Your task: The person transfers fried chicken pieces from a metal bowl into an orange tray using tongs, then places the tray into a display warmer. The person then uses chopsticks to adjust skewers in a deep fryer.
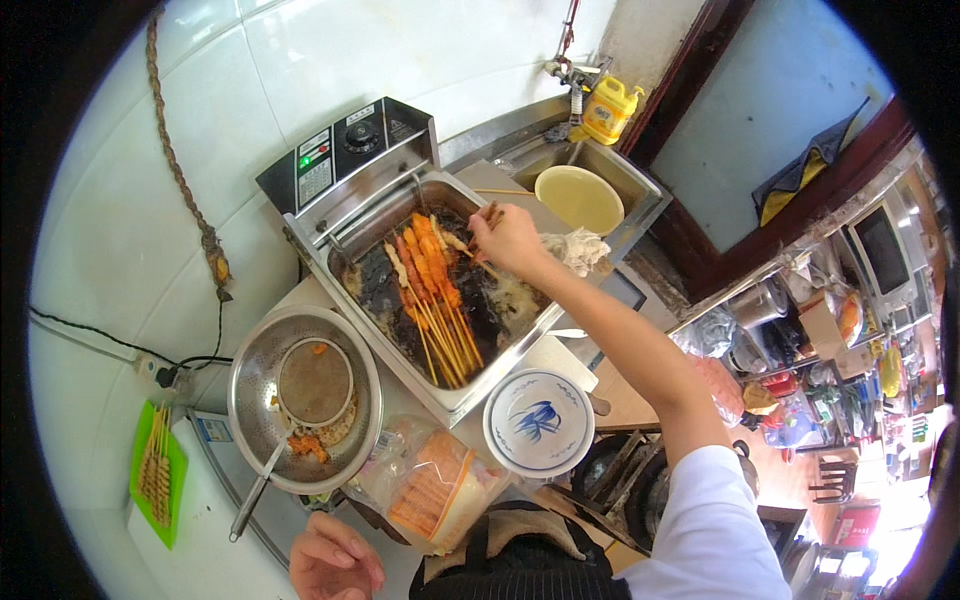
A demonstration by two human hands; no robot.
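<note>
My right hand (508, 240) is closed over the right side of a steel deep fryer (455, 405). Small brown ends show at its fingertips, too small to name. Beside them lies a light-coloured food skewer (455, 242), its stick passing below the hand. Several orange-red food skewers (425, 265) lie side by side in the dark oil, sticks pointing toward me. Bubbling foam covers the oil right of them. Low in the view, my left hand (338, 560) hangs with loosely bent fingers apart and nothing in it, near a bread bag (435, 490).
A steel colander (245, 400) with a round strainer (316, 382) stands left of the fryer. A patterned bowl (538, 422) is at its near right corner. Beyond are a yellow basin (580, 198) in a sink and a yellow jug (610, 112). A green tray (172, 510) holds skewers.
</note>
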